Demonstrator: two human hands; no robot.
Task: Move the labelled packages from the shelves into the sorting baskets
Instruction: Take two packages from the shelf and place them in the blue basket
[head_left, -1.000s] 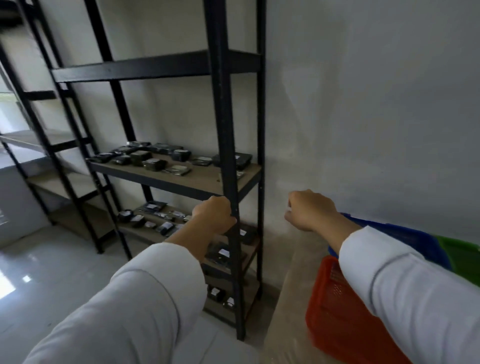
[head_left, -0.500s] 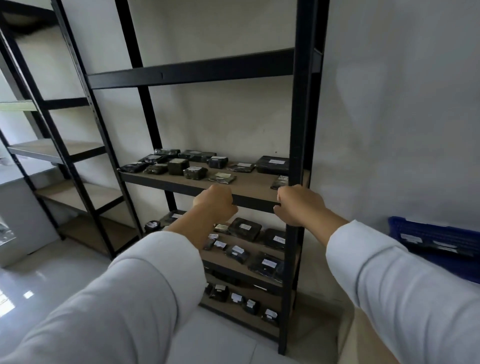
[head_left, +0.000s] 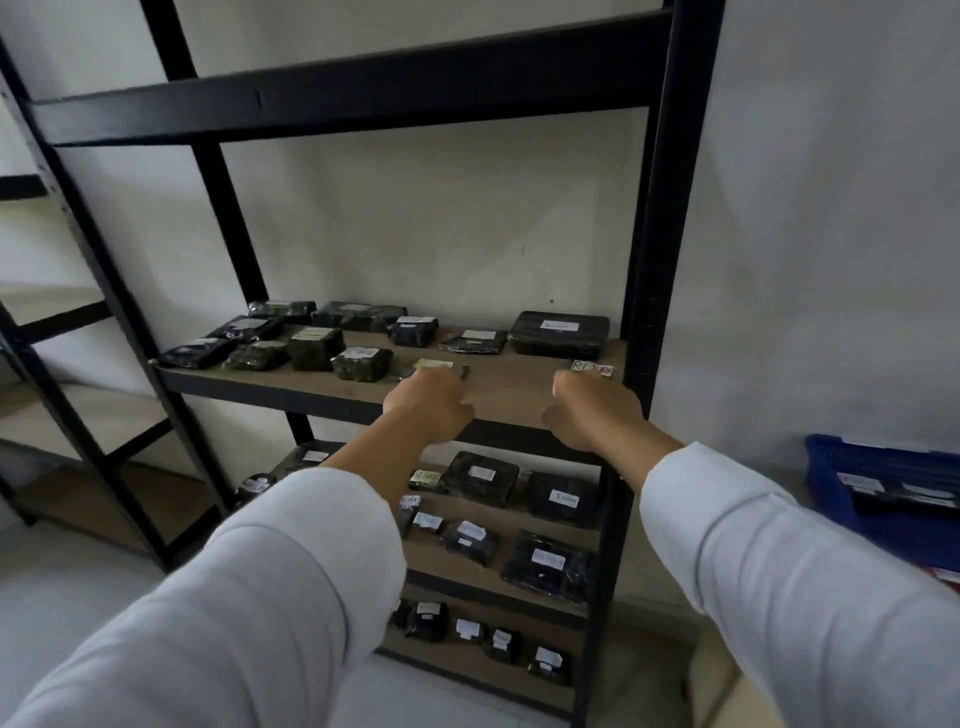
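Note:
Several black wrapped packages with white labels lie on the boards of a black metal rack (head_left: 670, 218). On the middle shelf (head_left: 519, 400) a large flat package (head_left: 558, 335) sits at the back right. My left hand (head_left: 428, 408) is a curled fist at the shelf's front edge, just in front of a small flat labelled package (head_left: 434, 363). My right hand (head_left: 595, 415) is also curled, right before a small package marked RETURN (head_left: 593, 369). Neither hand visibly holds anything. Lower shelves carry more packages (head_left: 480, 477).
A blue basket (head_left: 831, 467) with labelled packages inside stands at the right against the white wall. A second black rack (head_left: 83, 249) with bare wooden boards stands to the left. Pale tiled floor lies below.
The view has swung left and closer to the rack; the red and green baskets have left the frame. Both curled hands now reach the middle shelf's front edge.

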